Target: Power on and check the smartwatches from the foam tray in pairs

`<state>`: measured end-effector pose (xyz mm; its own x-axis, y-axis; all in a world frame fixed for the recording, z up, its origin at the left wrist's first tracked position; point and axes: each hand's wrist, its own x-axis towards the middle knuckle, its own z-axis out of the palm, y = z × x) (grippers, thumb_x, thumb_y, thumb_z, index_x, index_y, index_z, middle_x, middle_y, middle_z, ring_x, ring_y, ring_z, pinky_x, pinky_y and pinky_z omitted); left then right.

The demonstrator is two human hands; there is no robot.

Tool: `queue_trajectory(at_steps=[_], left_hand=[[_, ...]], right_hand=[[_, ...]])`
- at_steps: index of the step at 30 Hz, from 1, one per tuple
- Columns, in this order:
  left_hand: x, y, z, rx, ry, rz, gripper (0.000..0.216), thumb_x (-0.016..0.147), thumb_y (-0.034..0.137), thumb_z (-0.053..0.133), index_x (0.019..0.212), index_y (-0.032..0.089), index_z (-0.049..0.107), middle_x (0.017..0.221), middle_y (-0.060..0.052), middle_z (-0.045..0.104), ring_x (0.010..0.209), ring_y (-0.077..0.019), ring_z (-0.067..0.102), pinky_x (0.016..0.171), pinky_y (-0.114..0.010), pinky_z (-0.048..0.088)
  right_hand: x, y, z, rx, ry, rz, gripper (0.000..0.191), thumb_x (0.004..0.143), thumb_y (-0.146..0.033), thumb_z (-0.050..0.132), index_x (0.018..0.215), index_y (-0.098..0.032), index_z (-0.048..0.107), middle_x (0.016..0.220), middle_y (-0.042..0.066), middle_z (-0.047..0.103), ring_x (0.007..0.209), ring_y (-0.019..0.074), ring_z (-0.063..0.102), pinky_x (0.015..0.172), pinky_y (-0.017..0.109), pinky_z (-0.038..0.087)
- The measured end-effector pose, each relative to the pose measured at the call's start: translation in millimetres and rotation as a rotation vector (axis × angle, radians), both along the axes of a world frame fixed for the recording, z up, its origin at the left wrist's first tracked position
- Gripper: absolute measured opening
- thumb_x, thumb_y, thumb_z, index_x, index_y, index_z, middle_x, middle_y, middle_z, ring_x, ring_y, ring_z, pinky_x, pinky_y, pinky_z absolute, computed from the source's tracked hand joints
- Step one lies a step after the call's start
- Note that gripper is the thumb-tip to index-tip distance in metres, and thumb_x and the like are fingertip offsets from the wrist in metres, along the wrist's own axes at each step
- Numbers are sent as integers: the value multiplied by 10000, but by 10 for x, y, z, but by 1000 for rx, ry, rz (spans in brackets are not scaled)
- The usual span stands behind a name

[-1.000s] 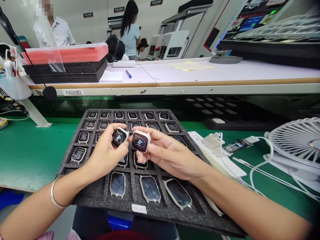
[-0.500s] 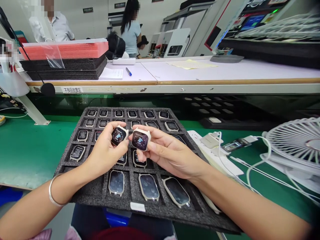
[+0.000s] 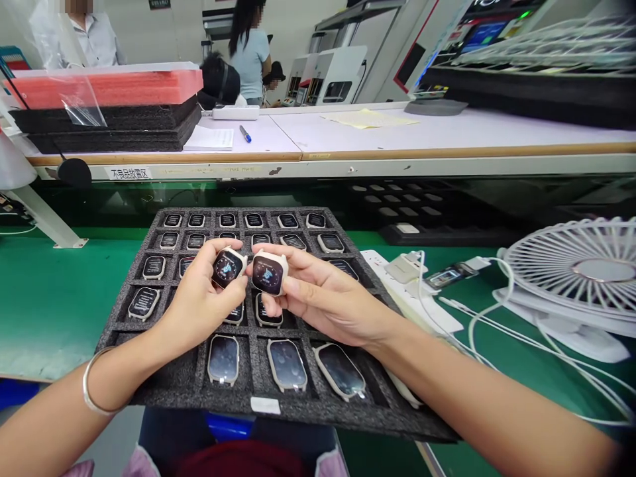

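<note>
My left hand (image 3: 206,291) is closed around a smartwatch case (image 3: 228,268), its lit screen facing up at me. Close beside it, my right hand (image 3: 328,295) grips a second smartwatch case (image 3: 268,273) between thumb and fingers, also with a lit dial. Both are pale-framed and have no straps. Beneath the hands lies a black foam tray (image 3: 169,391) with rows of compartments. Many hold similar watch cases, several showing lines of text. In the front row a watch case (image 3: 287,365) has a dark screen. My hands and forearms hide some compartments.
On the right stand a white fan (image 3: 591,265), a white power strip (image 3: 442,316) and loose cables. A raised shelf (image 3: 358,136) runs across the back, bearing stacked foam trays (image 3: 114,122), a blue pen (image 3: 245,134) and paper. Other people are beyond it.
The whole view has shifted slightly, so the scene sits a little further left. Both hands still hold their watch cases side by side, in nearly the same pose.
</note>
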<state>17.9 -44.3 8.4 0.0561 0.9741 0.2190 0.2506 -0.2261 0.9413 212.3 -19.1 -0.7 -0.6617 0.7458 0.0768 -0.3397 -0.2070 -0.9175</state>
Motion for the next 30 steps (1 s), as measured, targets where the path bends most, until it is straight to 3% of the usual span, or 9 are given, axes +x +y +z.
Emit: queue_trajectory(at_steps=[15, 18, 25, 30], left_hand=[[4, -3, 3, -16, 12, -20, 397, 768, 248, 617, 1152, 191, 530, 982, -40, 647, 853, -164, 605, 734, -283, 482], [-2, 4, 8, 15, 37, -20, 369, 772, 241, 613, 1130, 192, 538, 978, -36, 655, 858, -162, 617, 755, -285, 494], [-16, 47, 10, -9, 48, -15, 412, 769, 268, 635, 1161, 188, 537, 975, -34, 683, 865, -171, 654, 770, -304, 519], [-28, 50, 16, -39, 50, -19, 411, 789, 308, 649, 1163, 168, 552, 971, -46, 699, 849, -168, 646, 793, -317, 522]], right_hand=[[-16, 22, -1, -25, 0, 13, 466, 858, -353, 798, 1272, -256, 608, 961, 14, 649, 759, 148, 628, 749, 327, 498], [-21, 34, 8, -25, 31, 36, 467, 843, -341, 817, 1250, -244, 609, 1015, 13, 650, 751, 130, 634, 745, 311, 506], [-23, 84, -27, -16, 116, 80, 482, 875, -327, 791, 1283, -199, 570, 891, -9, 660, 748, 125, 672, 724, 272, 518], [-26, 111, -63, -7, 163, 102, 456, 879, -294, 789, 1272, -194, 580, 951, 6, 660, 745, 125, 679, 727, 284, 535]])
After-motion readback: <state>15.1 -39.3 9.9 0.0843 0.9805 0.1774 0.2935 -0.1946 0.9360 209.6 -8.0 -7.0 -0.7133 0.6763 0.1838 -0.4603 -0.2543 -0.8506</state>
